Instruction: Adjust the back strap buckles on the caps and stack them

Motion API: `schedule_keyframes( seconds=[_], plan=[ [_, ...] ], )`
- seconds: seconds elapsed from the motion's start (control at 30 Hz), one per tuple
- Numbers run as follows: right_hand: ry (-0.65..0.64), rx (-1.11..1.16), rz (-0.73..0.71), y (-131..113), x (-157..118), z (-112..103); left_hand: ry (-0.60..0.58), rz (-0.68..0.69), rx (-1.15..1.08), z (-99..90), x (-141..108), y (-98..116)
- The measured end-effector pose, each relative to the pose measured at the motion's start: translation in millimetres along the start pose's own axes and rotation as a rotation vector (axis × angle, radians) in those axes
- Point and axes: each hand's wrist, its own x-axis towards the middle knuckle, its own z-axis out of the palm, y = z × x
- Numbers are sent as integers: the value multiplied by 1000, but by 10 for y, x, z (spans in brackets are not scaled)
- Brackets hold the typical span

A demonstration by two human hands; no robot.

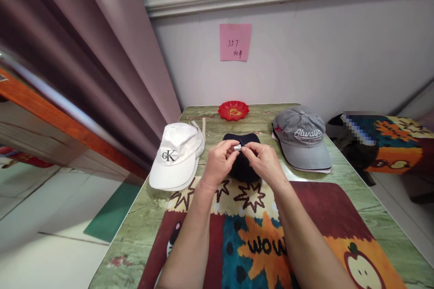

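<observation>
Both my hands pinched on the small silver clasp, dark cap right beneath them.

My left hand (219,159) and right hand (261,159) close fingertips on the silver clasp (238,147) from either side, its long axis running across between them. The dark cap (241,169) lies just under and beyond my grip; neither hand is nearer.
</observation>
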Motion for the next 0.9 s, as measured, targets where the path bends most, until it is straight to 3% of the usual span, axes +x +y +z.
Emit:
schedule_keyframes(
  seconds=[0.17,0.33,0.5,0.9],
  plan=[
    [-8,-6,-19,3,2,8,-24,131,218,-27,-6,41],
    [2,-32,-49,16,6,16,-68,108,381,-24,-13,123],
    [-18,-31,-63,-2,0,17,-38,57,480,-49,-17,196],
    [66,110,25,110,37,-70,55,-99,319,-8,-12,119]
  ],
)
